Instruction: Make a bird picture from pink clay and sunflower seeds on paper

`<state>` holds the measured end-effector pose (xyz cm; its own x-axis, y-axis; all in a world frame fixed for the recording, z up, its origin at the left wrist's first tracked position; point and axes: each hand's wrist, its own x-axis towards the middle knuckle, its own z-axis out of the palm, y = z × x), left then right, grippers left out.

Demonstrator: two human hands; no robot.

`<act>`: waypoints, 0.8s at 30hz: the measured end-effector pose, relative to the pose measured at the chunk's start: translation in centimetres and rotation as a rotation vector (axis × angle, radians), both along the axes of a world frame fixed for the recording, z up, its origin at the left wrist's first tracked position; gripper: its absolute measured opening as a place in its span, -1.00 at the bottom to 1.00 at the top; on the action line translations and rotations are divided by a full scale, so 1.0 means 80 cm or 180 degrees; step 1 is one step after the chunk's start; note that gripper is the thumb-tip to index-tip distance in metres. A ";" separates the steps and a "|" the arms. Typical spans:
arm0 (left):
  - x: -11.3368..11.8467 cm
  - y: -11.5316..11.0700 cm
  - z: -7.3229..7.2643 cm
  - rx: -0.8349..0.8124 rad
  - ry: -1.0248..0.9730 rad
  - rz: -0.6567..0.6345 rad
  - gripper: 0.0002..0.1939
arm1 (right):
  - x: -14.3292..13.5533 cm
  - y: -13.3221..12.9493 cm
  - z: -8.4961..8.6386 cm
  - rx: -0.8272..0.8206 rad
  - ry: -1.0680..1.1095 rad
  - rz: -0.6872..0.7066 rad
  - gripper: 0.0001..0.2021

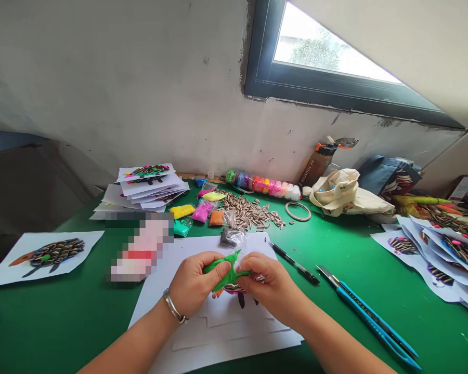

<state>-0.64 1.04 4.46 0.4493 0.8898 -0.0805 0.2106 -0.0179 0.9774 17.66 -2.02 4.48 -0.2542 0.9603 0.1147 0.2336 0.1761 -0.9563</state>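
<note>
My left hand (200, 278), with a silver bracelet at the wrist, grips a packet of bright green modelling clay (223, 271). My right hand (268, 275) pinches the other end of the packet, its thumb and finger pressed together beside my left thumb. Below both hands lies a seed picture (234, 288) on white paper, mostly covered by the fingers; purple, orange and black parts show. Under it are stacked white sheets (195, 332). Just beyond the hands rests a clear packet of dark clay (230, 236).
Striped sunflower seeds (245, 210) are heaped behind, beside colored clay packets (183, 210). A black pen (292, 261) and a blue utility knife (370, 317), blade showing, lie right. Seed pictures (58, 254) are at left; paper stacks (152, 189) and a brown bottle (317, 163) stand farther back.
</note>
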 end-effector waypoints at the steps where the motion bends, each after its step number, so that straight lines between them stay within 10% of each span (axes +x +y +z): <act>1: 0.000 0.000 0.000 0.0025 0.0051 -0.0007 -0.67 | 0.001 0.000 0.000 0.0102 -0.0119 0.0004 -0.92; 11: 0.000 -0.001 -0.007 0.0041 0.0272 0.0041 -0.63 | 0.006 -0.002 0.000 -0.0178 -0.0568 -0.0007 -0.90; 24: 0.004 -0.004 -0.006 -0.0006 0.0137 0.0051 -0.64 | 0.002 0.000 0.004 -0.0817 0.0610 0.0084 -0.87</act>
<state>-0.31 0.74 4.00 0.4311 0.8966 -0.1010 0.2526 -0.0125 0.9675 17.83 -2.00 4.80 -0.2766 0.9575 -0.0822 0.0434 -0.0730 -0.9964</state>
